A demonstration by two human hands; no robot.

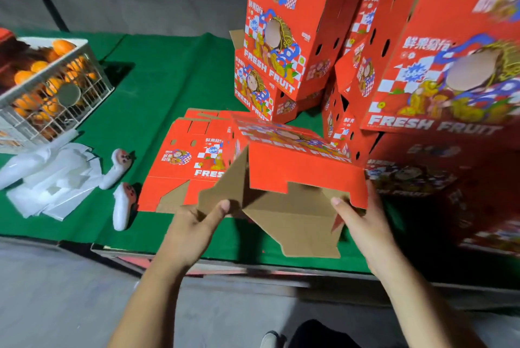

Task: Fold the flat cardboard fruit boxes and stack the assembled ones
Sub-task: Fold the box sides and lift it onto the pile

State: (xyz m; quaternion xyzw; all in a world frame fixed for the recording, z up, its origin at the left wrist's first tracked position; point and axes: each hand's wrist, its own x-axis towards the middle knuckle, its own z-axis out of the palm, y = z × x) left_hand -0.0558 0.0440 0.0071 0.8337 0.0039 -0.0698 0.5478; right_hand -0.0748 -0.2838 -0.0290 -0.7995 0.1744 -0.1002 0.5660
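A half-opened red fruit box point(306, 167) lies on its side above the table's front edge, its brown bottom flaps hanging toward me. My left hand point(194, 226) pinches the left brown flap point(225, 190) between thumb and fingers. My right hand point(365, 224) grips the box's right bottom edge, thumb on the inner flap. Under the box lies a pile of flat red boxes point(183, 159). Assembled boxes stand stacked behind point(284, 38) and at the right point(444, 72).
A green cloth point(168, 77) covers the table. A white wire crate of oranges point(47, 80) sits at the far left. White foam sheets point(47, 179) and foam sleeves point(122, 204) lie near the left front. Grey floor lies below the table edge.
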